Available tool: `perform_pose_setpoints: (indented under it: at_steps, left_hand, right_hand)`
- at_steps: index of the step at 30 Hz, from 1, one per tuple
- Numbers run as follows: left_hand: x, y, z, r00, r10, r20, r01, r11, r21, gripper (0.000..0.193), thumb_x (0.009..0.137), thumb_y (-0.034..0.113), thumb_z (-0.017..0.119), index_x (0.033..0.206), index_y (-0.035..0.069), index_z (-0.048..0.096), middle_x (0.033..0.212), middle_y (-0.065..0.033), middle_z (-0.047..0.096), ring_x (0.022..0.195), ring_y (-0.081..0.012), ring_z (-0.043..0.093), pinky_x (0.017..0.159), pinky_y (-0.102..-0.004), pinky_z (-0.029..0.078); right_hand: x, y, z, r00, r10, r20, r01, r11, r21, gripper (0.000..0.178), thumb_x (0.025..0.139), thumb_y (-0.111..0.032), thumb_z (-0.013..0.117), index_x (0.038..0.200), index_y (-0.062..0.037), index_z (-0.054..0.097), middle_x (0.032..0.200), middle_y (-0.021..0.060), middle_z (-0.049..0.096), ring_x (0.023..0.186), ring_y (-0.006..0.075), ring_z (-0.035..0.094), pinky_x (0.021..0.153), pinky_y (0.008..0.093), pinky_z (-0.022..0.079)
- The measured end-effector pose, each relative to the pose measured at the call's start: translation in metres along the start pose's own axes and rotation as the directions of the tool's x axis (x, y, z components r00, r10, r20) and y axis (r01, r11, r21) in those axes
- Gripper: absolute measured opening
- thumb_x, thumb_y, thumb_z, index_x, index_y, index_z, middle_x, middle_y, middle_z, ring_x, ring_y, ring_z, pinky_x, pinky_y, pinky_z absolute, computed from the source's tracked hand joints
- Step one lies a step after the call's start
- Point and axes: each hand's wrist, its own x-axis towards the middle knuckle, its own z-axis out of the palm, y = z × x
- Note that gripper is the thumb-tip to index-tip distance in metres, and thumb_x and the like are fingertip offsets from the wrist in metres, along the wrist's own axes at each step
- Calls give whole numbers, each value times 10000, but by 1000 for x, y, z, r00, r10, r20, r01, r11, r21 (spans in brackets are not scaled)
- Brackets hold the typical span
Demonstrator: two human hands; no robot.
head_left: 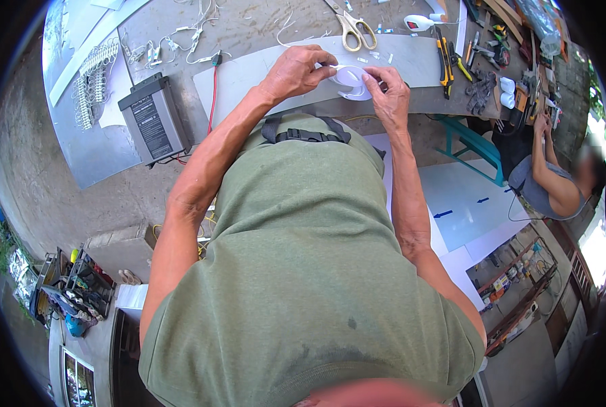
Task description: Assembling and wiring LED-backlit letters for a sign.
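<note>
A small white curved piece [350,81], rounded like a ring or a letter, is held above the near edge of the worktable. My left hand [297,72] pinches its left rim between thumb and fingertips. On the opposite side, my right hand [388,95] is closed on the right rim with thumb and forefinger. Beneath both hands lies a pale flat sheet [249,81]. Scissors with cream handles [354,32] rest just beyond the piece, among small white scraps [374,55]. What exactly the fingertips press on is too small to make out.
A dark boxy power unit [155,117] with a red cable stands left. Strings of small wired modules [96,85] lie farther left. Pliers [445,61], a white rounded tool [418,23] and a crumpled dark glove [481,91] lie right. Another person [554,176] works at far right.
</note>
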Motion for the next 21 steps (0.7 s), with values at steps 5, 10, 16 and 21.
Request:
perform_pose_setpoints:
  at_steps: [5,10,16,21]
  left_hand:
    - [1,9,8,979,-201,4,200,969,-146,285,833,228,766,1052,46,759,916,-162,722,696,-249,675,651,-355,536]
    - [0,8,13,980,-196,-29,188,967,-173,266,826,194,769,1042,39,762,894,-160,720,706,-248,684,661,-340,544]
    - [-3,10,17,988,-134,-75,119,977,-179,264,813,164,777,1041,34,761,884,-155,706,718,-240,693,660,-330,550]
    - [-4,11,19,987,-157,-27,151,978,-147,306,811,152,802,1094,49,751,972,-131,718,785,-206,715,704,-314,575]
  right_hand:
    - [-1,2,4,1000,-14,-13,15,1000,11,174,867,-126,737,1023,-52,760,903,71,682,711,152,627,644,297,512]
    - [-1,10,7,1000,-26,-12,28,995,91,168,865,-144,750,1007,-55,766,905,64,682,712,142,619,648,289,505]
    - [-2,15,14,998,5,-56,0,996,92,148,863,-138,755,983,-52,770,920,58,673,736,142,620,668,291,506]
    - [-6,13,13,996,-17,-86,22,998,57,220,857,-175,770,1044,-60,753,942,63,661,774,155,625,684,297,514]
